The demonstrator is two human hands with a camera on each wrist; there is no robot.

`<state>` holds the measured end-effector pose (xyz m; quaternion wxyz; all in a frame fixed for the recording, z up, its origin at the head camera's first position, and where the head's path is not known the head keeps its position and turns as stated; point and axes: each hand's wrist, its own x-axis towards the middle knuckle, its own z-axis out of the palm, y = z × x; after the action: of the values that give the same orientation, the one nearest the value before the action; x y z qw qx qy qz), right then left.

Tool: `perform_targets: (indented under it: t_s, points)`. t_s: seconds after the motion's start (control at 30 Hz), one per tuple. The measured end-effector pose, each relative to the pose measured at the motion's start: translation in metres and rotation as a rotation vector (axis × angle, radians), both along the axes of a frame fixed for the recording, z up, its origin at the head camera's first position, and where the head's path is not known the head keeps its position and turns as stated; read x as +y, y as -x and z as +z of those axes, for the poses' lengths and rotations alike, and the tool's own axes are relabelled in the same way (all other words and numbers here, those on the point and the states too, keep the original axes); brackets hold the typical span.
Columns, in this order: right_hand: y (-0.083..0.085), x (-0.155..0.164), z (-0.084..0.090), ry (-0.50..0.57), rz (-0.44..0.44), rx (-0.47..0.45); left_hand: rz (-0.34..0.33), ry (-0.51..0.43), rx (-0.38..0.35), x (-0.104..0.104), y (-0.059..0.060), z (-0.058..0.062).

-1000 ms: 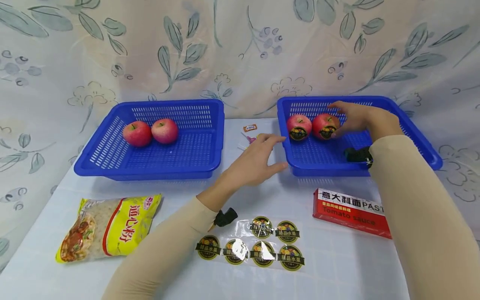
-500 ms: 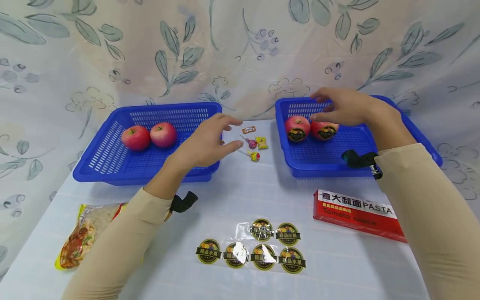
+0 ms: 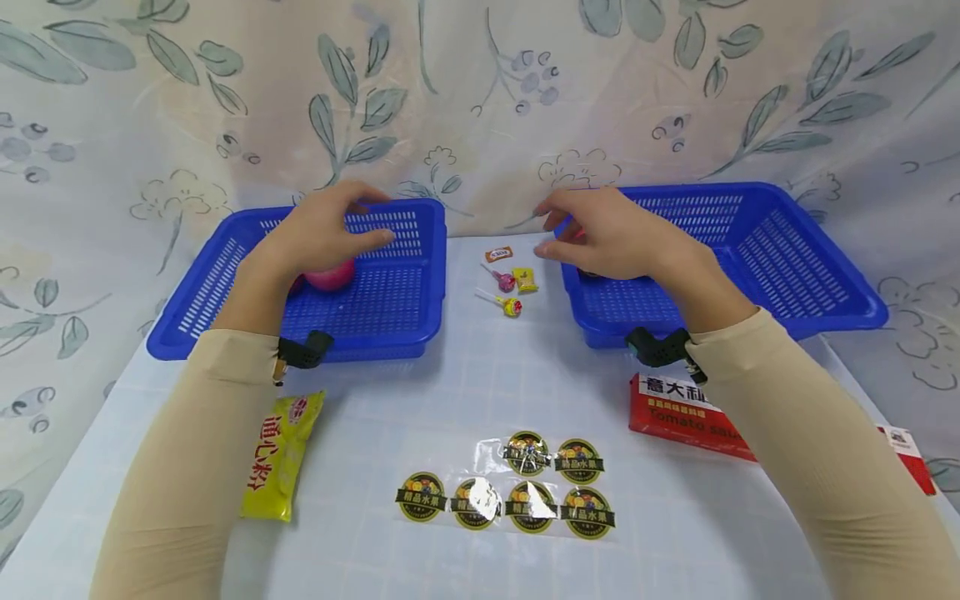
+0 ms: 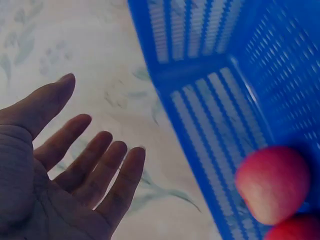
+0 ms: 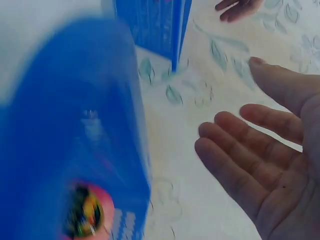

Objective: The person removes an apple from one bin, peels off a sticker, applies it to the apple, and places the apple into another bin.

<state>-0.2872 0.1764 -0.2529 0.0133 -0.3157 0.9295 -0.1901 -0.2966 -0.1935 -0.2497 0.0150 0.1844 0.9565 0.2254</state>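
My left hand (image 3: 322, 229) hovers over the left basket (image 3: 225, 275) with fingers relaxed and spread, holding nothing; the left wrist view shows the open palm (image 4: 65, 180) above the basket wall. Just under that hand lies a pink apple (image 3: 330, 273), partly covered by it, and the wrist view shows this apple (image 4: 272, 182) on the basket floor touching a second one (image 4: 295, 230) at the frame's lower edge.

My right hand (image 3: 611, 237) is also open and empty, its fingers loosely extended over the near-left corner of the right basket (image 3: 787, 275), at the side facing the left basket. From the head view I cannot make out the apples below it; the right wrist view shows a blurred stickered apple (image 5: 87, 212) inside the blue wall, with the palm (image 5: 265, 165) beside it.

Between the two baskets is a strip of table (image 3: 480, 367) holding a few sweets (image 3: 506, 283). In front of the left basket lies a yellow packet (image 3: 281, 454), mostly under my left sleeve. In front of the right basket sits a red pasta box (image 3: 675, 412), and between packet and box lies a sheet of round stickers (image 3: 510, 492), well apart from both hands.
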Motion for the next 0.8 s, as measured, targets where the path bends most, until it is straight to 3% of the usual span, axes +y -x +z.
perform_targets:
  t_s: [0.23, 0.4, 0.63, 0.8]
  points:
    - [-0.01, -0.031, -0.016, 0.143, 0.061, -0.063, 0.052, -0.032, -0.113, -0.027, 0.013, -0.002]
    - [-0.012, -0.057, -0.032, 0.229, 0.135, -0.129, 0.113, 0.008, -0.175, -0.047, 0.021, -0.004]
    - [-0.014, -0.085, -0.055, 0.238, 0.196, -0.155, 0.27, 0.086, -0.345, -0.074, 0.032, -0.018]
    - [-0.013, -0.092, -0.062, 0.236, 0.191, -0.159, 0.33, 0.117, -0.375, -0.076, 0.04, -0.031]
